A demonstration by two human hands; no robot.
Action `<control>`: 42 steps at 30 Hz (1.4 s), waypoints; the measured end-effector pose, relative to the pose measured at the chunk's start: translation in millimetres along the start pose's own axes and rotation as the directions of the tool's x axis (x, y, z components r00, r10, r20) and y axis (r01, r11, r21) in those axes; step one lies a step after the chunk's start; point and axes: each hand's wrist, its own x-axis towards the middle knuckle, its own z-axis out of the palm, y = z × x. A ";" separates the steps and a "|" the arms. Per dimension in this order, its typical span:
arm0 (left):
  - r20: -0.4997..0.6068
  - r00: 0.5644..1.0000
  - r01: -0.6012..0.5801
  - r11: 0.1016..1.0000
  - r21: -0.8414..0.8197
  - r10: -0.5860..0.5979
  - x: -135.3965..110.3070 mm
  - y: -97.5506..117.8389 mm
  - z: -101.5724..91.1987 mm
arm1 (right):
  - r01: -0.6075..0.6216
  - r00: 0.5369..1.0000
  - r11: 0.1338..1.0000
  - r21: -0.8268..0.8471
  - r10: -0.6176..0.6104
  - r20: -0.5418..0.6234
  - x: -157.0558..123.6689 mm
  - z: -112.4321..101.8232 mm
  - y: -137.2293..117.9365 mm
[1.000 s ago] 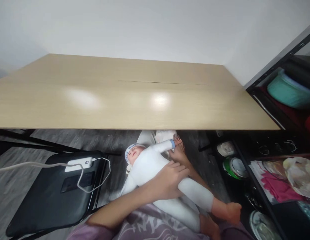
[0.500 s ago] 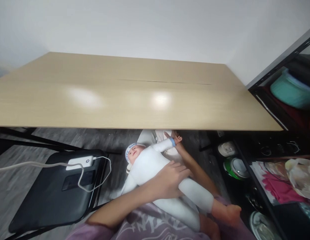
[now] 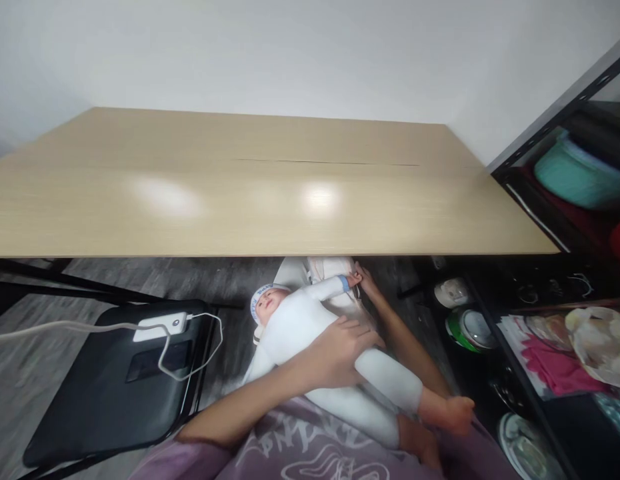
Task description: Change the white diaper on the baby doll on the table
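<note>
A baby doll [image 3: 299,325] in a white bodysuit, blue cuff and printed cap lies on its back across my lap, head to the left and bare feet to the lower right. My left hand [image 3: 343,350] rests over its hips, fingers curled around the top of one thigh. Beyond the doll's outstretched arm, my right hand [image 3: 369,281] has its fingers drawn together beside the doll's hand, at the edge of a cream stitched cloth item [image 3: 333,267]. What those fingers hold is too small to tell. The doll partly covers the cloth item.
A wooden table [image 3: 270,220] spans the space ahead, its front edge above the doll. At left, a black folding chair [image 3: 105,407] carries a white power bank [image 3: 163,327] with a cable. On the right, a dark shelf holds a teal basin [image 3: 583,170], a pink cloth [image 3: 557,363] and containers.
My right hand has moved outward to the right and away from the doll's wrist, its fingers drawing together. My left hand stays on the doll's hips. The view has shifted slightly.
</note>
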 end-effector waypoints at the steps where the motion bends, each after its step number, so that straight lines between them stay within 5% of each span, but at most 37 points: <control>1: 0.006 1.000 0.000 1.000 0.004 0.000 0.5 0.3 -0.7 | -0.026 1.000 1.000 0.012 0.026 0.012 2.6 -4.5 4.3; 6: -0.021 1.000 -0.010 1.000 0.024 0.011 3.3 1.2 -2.2 | -0.078 0.997 0.996 0.045 0.078 0.012 15.6 -26.0 17.6; 12: -0.023 1.000 -0.013 1.000 0.017 0.014 4.3 -1.0 -1.7 | -0.064 0.991 0.998 -0.015 0.061 -0.119 15.7 -39.8 21.8; 17: -0.018 1.000 -0.018 0.999 0.029 0.019 4.0 -0.8 -3.1 | 0.134 0.968 0.984 -0.121 -0.156 -0.196 -14.4 -42.2 0.0; 21: 0.006 0.999 -0.044 0.992 0.119 0.043 3.7 -1.5 -0.4 | 0.377 0.921 0.903 -0.208 -0.390 -0.022 -51.2 -43.3 -45.3; 22: 0.012 0.998 -0.062 0.987 0.150 0.061 3.5 -2.0 0.6 | 0.461 0.887 0.856 -0.234 -0.453 0.092 -57.5 -42.0 -58.0; 24: 0.026 0.994 -0.113 0.972 0.207 0.110 2.8 -2.8 1.3 | 0.665 0.733 0.692 -0.280 -0.532 0.424 -63.4 -34.9 -81.1; 27: 0.036 0.987 -0.162 0.960 0.230 0.158 -0.1 -1.1 -5.2 | 0.839 0.493 0.450 -0.306 -0.392 0.777 -59.3 -10.9 -106.6; 30: -0.022 0.987 -0.154 0.976 0.152 0.159 -11.0 6.0 -20.3 | 0.888 0.433 0.269 -0.373 -0.215 0.875 -56.2 22.0 -126.5; 33: -0.189 0.974 -0.121 0.991 0.053 0.129 -38.9 13.8 -30.6 | 0.917 0.391 0.179 -0.357 -0.217 0.895 -66.7 45.6 -150.4; 35: -0.367 0.926 -0.070 0.996 0.052 0.084 -67.4 13.6 -27.0 | 0.941 0.338 0.099 -0.323 -0.267 0.902 -78.7 50.3 -168.3; 37: -0.595 0.803 0.039 0.995 0.091 0.023 -100.2 5.2 -14.3 | 0.956 0.287 0.037 -0.292 -0.328 0.900 -90.2 47.5 -184.4; 42: -0.938 0.319 0.322 0.946 -0.028 -0.137 -169.0 -43.2 34.4 | 0.974 0.221 0.095 -0.204 -0.570 0.791 -108.8 27.7 -206.4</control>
